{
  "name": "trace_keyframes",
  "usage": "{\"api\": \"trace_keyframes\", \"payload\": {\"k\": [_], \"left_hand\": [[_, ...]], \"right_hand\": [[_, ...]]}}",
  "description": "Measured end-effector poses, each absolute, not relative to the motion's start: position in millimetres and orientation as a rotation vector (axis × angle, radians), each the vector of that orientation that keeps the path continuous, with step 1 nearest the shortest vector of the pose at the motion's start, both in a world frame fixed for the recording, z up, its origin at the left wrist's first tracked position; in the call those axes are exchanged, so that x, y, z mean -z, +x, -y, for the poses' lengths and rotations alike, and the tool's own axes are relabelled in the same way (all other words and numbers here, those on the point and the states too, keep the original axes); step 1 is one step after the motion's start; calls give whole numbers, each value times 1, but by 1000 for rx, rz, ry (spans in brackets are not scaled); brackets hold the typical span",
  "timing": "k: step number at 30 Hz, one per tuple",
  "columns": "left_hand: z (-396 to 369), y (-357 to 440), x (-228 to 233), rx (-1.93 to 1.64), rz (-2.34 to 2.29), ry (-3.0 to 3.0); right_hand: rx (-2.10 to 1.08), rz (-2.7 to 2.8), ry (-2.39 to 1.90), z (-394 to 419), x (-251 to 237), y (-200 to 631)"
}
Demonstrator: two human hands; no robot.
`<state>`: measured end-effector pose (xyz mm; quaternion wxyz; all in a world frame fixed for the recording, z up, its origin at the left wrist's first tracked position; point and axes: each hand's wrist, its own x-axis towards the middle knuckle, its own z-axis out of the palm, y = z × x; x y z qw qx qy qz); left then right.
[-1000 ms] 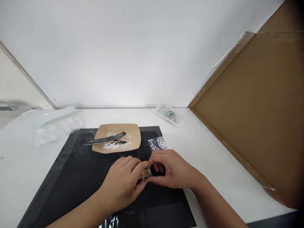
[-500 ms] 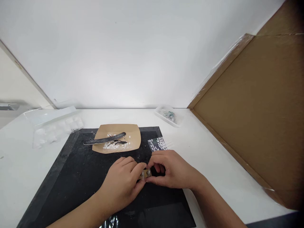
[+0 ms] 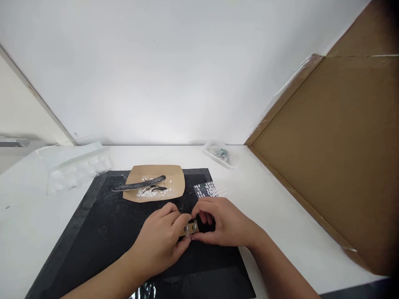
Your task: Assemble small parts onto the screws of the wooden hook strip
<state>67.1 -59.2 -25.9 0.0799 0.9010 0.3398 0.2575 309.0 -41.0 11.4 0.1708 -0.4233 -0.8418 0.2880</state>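
Observation:
Low in the middle, my left hand (image 3: 163,232) and my right hand (image 3: 222,222) meet over the black mat. Between their fingertips is a small tan piece (image 3: 191,227) with clear, curved upright bits on it. My left thumb and index finger close on its left part. At its right side, my right thumb and index finger are bent in, their tips by the clear bits. The fingers cover part of the piece, and its kind is not plain. Just beyond my right hand lies a sheet of small white tabs (image 3: 207,189).
A black nail file (image 3: 139,184) lies across a tan paper tray (image 3: 174,174) with white bits in it. Clear plastic boxes (image 3: 77,166) stand at the left, a white dish (image 3: 221,154) at the back. A cardboard panel (image 3: 327,145) rises on the right above the black mat (image 3: 102,232) and table.
The view has shifted slightly. Both hands stay around the small tan piece, with hardly any change in their hold.

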Motion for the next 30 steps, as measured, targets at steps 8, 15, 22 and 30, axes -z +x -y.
{"api": "trace_keyframes", "payload": {"k": [8, 15, 22, 30], "left_hand": [[59, 68, 28, -750, -1024, 2665], [59, 68, 29, -761, -1035, 2659], [59, 67, 24, -767, -1020, 2670], [58, 63, 12, -849, -960, 2631]], "right_hand": [[-876, 2344, -1155, 42, -12, 311], [-919, 2309, -1108, 44, -13, 309], [-807, 2264, -1228, 31, -12, 331], [-721, 2328, -1321, 19, 3, 336]]}}
